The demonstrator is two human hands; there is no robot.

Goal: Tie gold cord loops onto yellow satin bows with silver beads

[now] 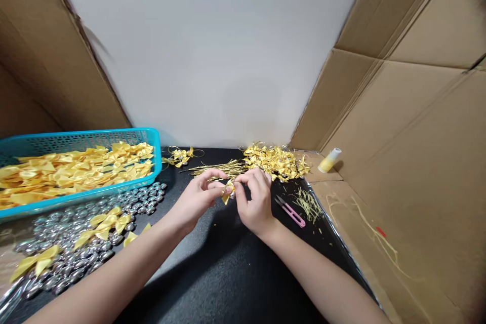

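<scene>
Between my two hands is a small yellow ribbon bow (227,197) with a shiny silver bead against it. My left hand (203,195) pinches the bow from the left between thumb and fingers. From the right, my right hand (256,200) closes thumb and fingertips on the same bow; the exact grip is partly hidden by the fingers. Just behind the hands lie gold wire ties (220,168). A heap of yellow bows with beads (277,162) sits behind my right hand. Pink thread snips (291,212) rest to its right.
A blue basket (157,149) of yellow bows (76,172) stands at left. Silver beads (87,258) spread before it, with loose bows on top. Tied bows (181,156) lie at the back. Thread scraps (308,206) and a thread spool (329,160) are right. Cardboard walls (410,126) flank the table.
</scene>
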